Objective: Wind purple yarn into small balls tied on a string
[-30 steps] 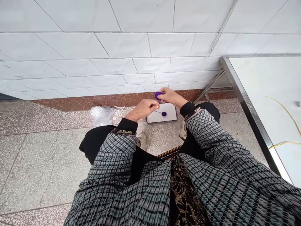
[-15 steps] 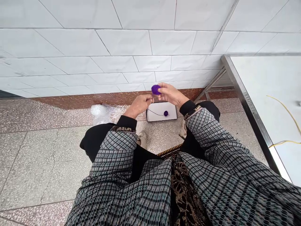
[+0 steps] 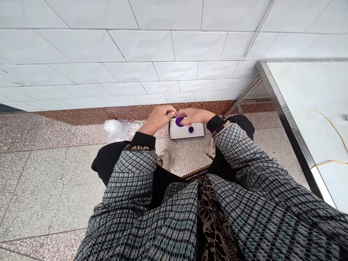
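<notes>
My right hand (image 3: 194,116) pinches a small purple ball of yarn (image 3: 179,121), fingers closed on it. My left hand (image 3: 159,118) is closed right beside it, fingertips at the ball, gripping the thin purple strand. A second, smaller purple yarn ball (image 3: 191,129) lies on a white tray (image 3: 198,131) on the floor just below my hands. I am seated, and both arms in checked sleeves reach forward over my knees.
A clump of white string in a clear plastic bag (image 3: 119,128) lies on the floor to the left of the tray. A steel-edged white table (image 3: 296,108) with a yellow cord (image 3: 330,127) stands at the right. A tiled wall rises close ahead.
Both hands have come down from in front of the wall to just above the tray, and they have drawn closer together around the purple ball.
</notes>
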Available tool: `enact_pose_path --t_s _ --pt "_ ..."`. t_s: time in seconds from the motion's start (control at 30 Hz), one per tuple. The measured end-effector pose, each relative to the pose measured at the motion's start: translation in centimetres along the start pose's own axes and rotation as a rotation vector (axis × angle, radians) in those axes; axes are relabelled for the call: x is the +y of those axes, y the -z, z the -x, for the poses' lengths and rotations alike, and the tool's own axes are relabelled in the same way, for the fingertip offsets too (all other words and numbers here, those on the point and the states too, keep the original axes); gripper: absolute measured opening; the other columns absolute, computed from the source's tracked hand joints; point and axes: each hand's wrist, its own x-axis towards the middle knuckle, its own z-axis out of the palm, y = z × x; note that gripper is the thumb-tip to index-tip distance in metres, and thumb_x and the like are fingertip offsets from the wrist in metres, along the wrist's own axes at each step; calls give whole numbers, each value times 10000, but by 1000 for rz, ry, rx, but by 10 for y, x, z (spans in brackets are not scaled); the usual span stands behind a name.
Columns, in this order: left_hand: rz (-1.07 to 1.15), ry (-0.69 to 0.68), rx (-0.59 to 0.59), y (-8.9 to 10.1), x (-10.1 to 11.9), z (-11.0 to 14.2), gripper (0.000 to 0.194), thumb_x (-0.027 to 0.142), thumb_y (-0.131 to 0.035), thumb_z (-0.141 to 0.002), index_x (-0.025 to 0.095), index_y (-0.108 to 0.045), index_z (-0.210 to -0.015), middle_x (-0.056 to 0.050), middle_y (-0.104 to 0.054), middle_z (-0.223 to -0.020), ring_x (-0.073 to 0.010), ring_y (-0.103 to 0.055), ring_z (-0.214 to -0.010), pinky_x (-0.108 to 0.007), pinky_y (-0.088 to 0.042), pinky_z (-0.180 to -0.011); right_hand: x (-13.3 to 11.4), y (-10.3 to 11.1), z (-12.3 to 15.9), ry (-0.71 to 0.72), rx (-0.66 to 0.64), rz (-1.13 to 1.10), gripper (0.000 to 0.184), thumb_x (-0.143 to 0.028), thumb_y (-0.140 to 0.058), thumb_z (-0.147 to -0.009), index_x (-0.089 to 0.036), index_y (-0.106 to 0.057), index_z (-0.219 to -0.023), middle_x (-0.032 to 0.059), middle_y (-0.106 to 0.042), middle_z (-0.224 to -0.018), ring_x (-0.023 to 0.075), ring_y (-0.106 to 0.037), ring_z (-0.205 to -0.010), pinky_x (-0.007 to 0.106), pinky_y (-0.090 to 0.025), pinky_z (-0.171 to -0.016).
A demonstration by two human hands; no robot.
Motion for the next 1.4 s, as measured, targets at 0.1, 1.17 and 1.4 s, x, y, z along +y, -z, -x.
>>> enact_pose_path --t_s 0.1,1.17,1.4 --pt "-19 94 47 -2 -5 -3 222 245 -489 -817 143 -682 -775 -39 -679 -776 -174 -566 -738 -290 -440 -761 -10 1 8 75 -55 -273 236 3 -648 -781 -154 -567 -939 -4 -616 -757 69 -559 -545 178 -511 -514" --pt "42 -60 -123 2 7 1 230 287 -527 -828 135 -698 -799 -21 -662 -759 -136 -542 -705 -266 -429 -718 -6 5 0 -25 107 -98 304 3 -704 -763 -162 -500 -917 -22 -564 -737 71 -517 -528 173 -440 -460" --pt "-17 86 51 1 -3 -3 216 261 -497 -821 138 -662 -756 -7 -598 -668 -138 -490 -660 -266 -400 -674 -19 12 14 197 12 -471 271 -67 -657 -813 -173 -485 -993 -22 -594 -796 70 -566 -602 195 -513 -590"
